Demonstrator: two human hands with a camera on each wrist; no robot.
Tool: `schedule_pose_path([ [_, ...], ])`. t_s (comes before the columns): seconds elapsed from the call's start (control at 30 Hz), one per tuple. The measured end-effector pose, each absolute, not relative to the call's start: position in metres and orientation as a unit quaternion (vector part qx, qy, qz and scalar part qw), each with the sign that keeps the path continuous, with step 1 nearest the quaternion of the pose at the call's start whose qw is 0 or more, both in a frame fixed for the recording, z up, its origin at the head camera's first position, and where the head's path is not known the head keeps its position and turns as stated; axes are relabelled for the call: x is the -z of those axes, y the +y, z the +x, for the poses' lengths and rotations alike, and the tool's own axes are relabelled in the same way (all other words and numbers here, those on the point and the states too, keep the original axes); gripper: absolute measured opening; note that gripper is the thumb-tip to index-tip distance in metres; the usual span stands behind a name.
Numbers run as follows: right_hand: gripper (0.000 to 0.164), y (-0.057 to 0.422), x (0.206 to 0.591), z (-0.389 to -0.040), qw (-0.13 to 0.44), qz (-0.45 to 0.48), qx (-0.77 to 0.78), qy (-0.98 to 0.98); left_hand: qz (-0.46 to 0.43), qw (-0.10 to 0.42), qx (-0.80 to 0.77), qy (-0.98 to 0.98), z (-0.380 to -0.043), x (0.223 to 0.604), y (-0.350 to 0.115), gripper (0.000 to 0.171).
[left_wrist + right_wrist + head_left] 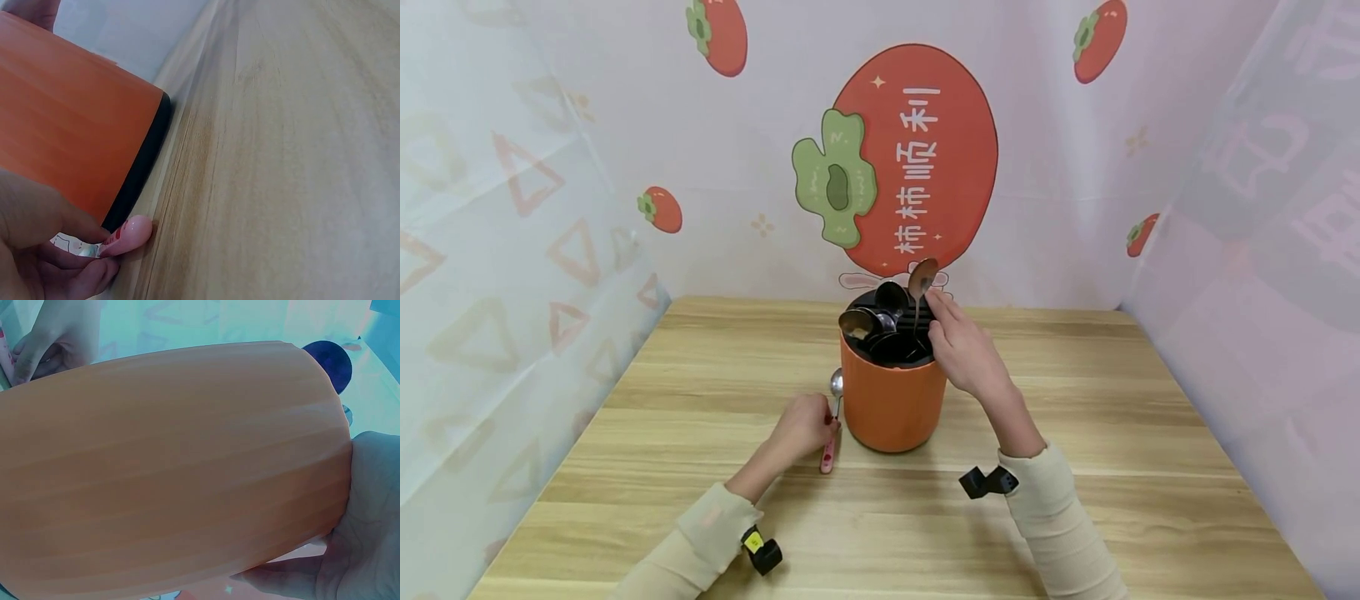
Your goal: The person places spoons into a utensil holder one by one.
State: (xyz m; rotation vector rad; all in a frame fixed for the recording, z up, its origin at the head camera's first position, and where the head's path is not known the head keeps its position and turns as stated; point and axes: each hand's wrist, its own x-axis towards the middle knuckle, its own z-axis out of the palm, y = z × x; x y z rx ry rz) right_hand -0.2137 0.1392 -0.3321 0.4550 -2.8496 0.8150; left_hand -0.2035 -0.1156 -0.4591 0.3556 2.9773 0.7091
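Note:
My left hand (805, 427) pinches a small metal spoon (837, 383) by its pink handle (132, 235), just left of an orange utensil holder (891, 408). The handle's end is close to the tabletop; whether it touches cannot be told. On the holder's right rim rests my right hand (966, 346), its fingers extended beside the neck of an upright metal spoon (922, 275). More utensils stand in the holder's black slotted top, among them a ladle-like bowl (857, 323) and a dark round utensil head (891, 296). Their lower parts are hidden inside.
The holder stands on a wood-grain table (1075, 417), toward the back. Behind it hangs a white curtain (1037, 208) printed with red persimmons, and pale patterned curtains close off both sides.

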Motion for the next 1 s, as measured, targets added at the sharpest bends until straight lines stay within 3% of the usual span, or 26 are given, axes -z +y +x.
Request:
schedule_pose_path([
  [0.4,0.051,0.139,0.332,-0.213,0.067,0.148,-0.273,-0.948,0.093,0.045,-0.236,0.966,-0.207,0.459,-0.115,0.025],
  [0.7,0.051,0.138,0.333,-0.215,0.070,0.151,-0.272,-0.948,0.108,0.025,-0.256,0.960,-0.206,0.462,-0.121,0.032],
  [1.0,0.051,0.138,0.332,-0.214,0.065,0.147,-0.272,-0.949,0.086,0.046,-0.308,0.946,-0.204,0.456,-0.126,0.022],
])
